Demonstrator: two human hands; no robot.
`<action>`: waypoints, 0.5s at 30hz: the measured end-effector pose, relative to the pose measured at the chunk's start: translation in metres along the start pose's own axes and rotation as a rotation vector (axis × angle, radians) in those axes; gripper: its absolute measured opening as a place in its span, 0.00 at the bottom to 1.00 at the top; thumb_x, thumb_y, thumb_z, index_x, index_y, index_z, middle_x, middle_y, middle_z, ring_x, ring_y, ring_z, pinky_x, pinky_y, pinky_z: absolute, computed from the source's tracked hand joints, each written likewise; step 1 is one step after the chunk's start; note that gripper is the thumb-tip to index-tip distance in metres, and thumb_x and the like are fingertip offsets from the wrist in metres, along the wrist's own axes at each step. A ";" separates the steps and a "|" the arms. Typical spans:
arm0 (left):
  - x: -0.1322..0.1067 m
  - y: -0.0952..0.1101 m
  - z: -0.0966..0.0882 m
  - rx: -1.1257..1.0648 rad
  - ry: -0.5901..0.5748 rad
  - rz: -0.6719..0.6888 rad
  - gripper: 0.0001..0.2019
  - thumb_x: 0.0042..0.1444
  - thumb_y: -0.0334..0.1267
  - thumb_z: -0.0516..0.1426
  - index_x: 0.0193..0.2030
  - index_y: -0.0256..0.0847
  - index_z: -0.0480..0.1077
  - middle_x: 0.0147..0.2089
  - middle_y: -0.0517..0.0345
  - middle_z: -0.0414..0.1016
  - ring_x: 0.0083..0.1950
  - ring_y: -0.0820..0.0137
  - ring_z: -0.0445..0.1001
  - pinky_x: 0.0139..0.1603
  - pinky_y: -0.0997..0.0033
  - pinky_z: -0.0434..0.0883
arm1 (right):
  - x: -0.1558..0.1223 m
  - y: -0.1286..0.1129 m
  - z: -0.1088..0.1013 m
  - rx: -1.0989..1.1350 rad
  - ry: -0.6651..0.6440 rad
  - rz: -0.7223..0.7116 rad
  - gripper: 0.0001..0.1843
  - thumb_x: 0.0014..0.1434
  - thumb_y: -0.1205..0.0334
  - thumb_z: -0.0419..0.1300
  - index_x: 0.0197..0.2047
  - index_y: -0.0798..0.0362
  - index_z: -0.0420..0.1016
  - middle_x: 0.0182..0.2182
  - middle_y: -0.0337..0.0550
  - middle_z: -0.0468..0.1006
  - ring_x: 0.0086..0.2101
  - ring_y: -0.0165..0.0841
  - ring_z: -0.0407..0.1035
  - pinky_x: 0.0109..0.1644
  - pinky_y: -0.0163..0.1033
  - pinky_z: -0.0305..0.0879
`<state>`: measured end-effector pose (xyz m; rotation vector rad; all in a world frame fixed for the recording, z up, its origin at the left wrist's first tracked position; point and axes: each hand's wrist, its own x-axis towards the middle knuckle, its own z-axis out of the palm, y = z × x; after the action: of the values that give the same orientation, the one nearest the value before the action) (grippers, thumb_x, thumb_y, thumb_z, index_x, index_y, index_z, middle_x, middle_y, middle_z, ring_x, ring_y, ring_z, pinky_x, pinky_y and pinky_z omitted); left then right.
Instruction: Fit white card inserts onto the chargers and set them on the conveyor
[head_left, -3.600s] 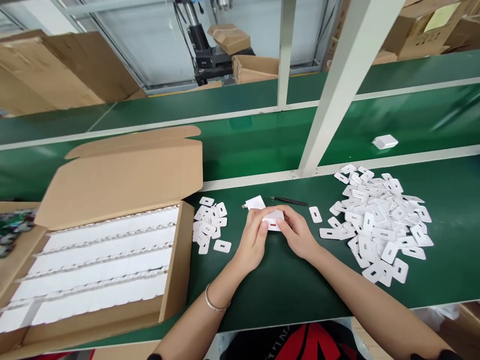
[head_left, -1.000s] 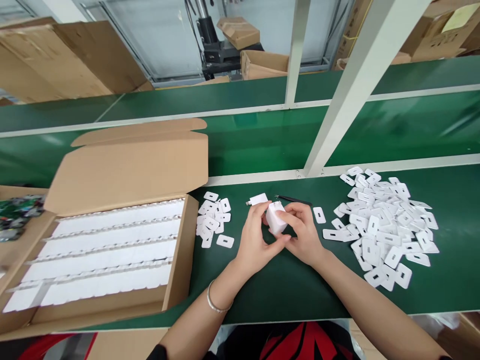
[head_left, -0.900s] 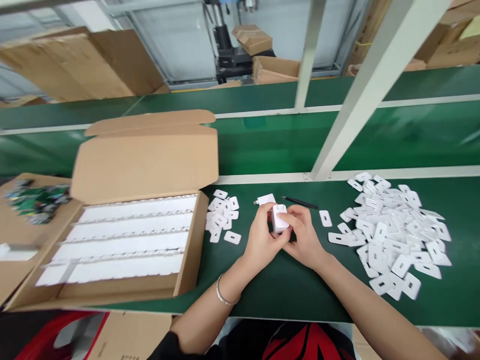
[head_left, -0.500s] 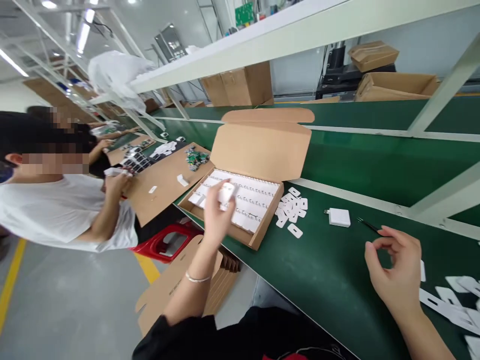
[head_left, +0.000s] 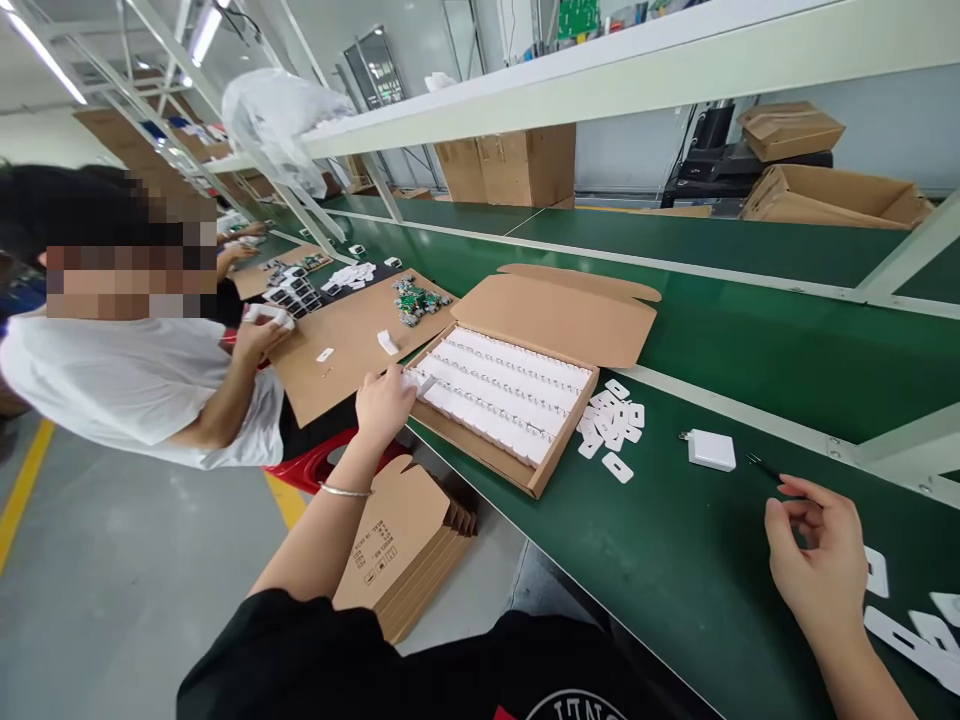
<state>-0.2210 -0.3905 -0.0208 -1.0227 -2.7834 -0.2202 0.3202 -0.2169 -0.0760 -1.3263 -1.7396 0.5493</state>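
Note:
My left hand [head_left: 384, 408] is closed around a white charger-like block [head_left: 418, 381] at the left front corner of an open cardboard box [head_left: 546, 474]. Rows of white blocks [head_left: 499, 375] with small metal prongs fill most of the box. On the right, my right hand [head_left: 819, 545] has its fingers curled round black tweezers [head_left: 765, 467], tips pointing left. Left of the tweezers a single white block [head_left: 711, 450] with a metal plug lies on the green table. Between it and the box is a pile of white slotted plates [head_left: 611, 420].
At the left a person in a white shirt [head_left: 142, 390] works beside a cardboard sheet [head_left: 337, 350] bearing green circuit boards [head_left: 416, 300]. Flattened cartons [head_left: 409, 560] are stacked below the table edge. A white shelf beam [head_left: 600, 115] crosses above. More white plates [head_left: 911, 640] lie at the right.
My left hand has moved from above the box's middle to its left corner, carrying the white block down. The box lid leans further back. My right hand keeps the tweezers; the view has shifted.

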 end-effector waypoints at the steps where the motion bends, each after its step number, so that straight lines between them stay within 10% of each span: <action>1: 0.002 0.000 -0.001 0.021 -0.019 0.020 0.23 0.65 0.40 0.54 0.64 0.33 0.71 0.53 0.31 0.82 0.65 0.38 0.74 0.61 0.45 0.72 | 0.000 0.001 0.000 0.001 -0.003 0.015 0.16 0.63 0.51 0.61 0.50 0.48 0.75 0.44 0.51 0.77 0.42 0.50 0.75 0.41 0.56 0.74; 15: 0.030 -0.005 -0.011 0.118 -0.234 0.116 0.26 0.66 0.42 0.54 0.69 0.38 0.68 0.60 0.35 0.82 0.60 0.41 0.81 0.57 0.50 0.77 | 0.000 0.009 0.003 0.018 -0.057 0.025 0.16 0.62 0.50 0.63 0.51 0.47 0.76 0.46 0.46 0.75 0.34 0.38 0.73 0.37 0.48 0.73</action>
<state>-0.2456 -0.3777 -0.0038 -1.2474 -2.8850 0.0834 0.3226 -0.2135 -0.0847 -1.3331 -1.7624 0.6206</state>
